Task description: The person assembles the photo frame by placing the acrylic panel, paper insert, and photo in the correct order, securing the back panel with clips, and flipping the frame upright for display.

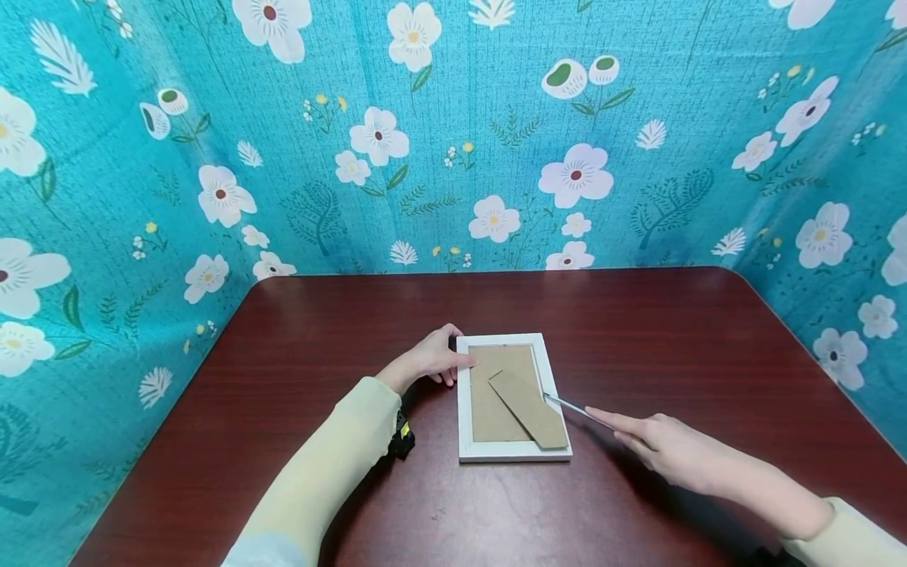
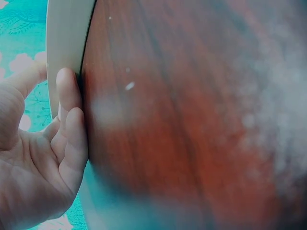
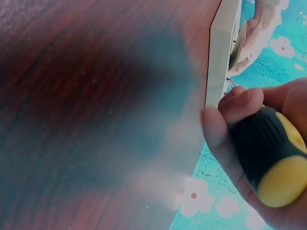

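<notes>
A white picture frame (image 1: pixel 465 402) lies back side up on the table, its brown backing board (image 1: pixel 489 417) showing. The board's easel leg (image 1: pixel 527 405) slants across it. At the frame's upper left side, my left hand (image 1: pixel 438 358) holds the edge, thumb over the top and fingers against the outer side. My right hand (image 1: pixel 669 449) grips a screwdriver (image 3: pixel 268 153) by its black and yellow handle. The screwdriver's thin metal shaft (image 1: pixel 577 408) reaches to the frame's right inner edge, beside the easel leg. What exactly the tip touches is too small to tell.
The dark red-brown table (image 1: pixel 319 315) has rounded far corners. A blue flowered cloth (image 1: pixel 453 118) hangs behind it and at both sides. A small black item with a yellow patch (image 1: pixel 402 437) shows beneath my left wrist.
</notes>
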A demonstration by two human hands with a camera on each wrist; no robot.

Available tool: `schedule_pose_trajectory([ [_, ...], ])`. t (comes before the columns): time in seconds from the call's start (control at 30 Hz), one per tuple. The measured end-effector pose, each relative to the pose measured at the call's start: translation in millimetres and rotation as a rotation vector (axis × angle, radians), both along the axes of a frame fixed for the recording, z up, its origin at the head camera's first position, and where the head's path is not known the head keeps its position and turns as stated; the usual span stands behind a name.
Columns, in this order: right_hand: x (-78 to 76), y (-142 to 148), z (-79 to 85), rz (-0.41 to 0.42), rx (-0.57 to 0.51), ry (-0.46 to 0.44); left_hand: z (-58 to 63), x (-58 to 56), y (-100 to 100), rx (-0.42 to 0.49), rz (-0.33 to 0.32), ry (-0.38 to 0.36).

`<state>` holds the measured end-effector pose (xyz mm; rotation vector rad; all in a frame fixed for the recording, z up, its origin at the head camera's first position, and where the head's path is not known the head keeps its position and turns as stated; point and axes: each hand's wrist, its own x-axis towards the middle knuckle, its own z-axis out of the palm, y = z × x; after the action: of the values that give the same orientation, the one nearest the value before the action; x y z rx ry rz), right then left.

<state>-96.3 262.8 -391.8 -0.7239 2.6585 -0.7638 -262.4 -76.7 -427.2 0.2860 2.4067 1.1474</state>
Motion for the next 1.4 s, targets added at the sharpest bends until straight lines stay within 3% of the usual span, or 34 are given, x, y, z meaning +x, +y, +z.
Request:
schedule_pose_trajectory([
  [0.1,0.5,-1,0.5,0.008,0.059,0.072,1.4,0.2,1,0.009,0.010,-0.001],
  [0.33,0.9,-5,3.4,0.000,0.109,0.081,1.1,0.9,2,0.022,0.019,-0.023],
  [0.9,-1.0,-15,17.9,0.068,0.269,0.252,2.0,1.8,3,0.041,0.018,-0.030],
  [1.0,0.0,-18,20.6,0.100,0.339,0.354,1.1,1.1,2,0.039,0.007,-0.028],
  [1.17,-0.9,-23,24.6,0.180,0.432,0.610,1.3,-0.8,1,0.033,0.005,-0.017],
  [1.4,-1.4,-27,25.2,0.231,0.467,0.733,2.0,-0.4,1,0.024,-0.008,-0.023],
])
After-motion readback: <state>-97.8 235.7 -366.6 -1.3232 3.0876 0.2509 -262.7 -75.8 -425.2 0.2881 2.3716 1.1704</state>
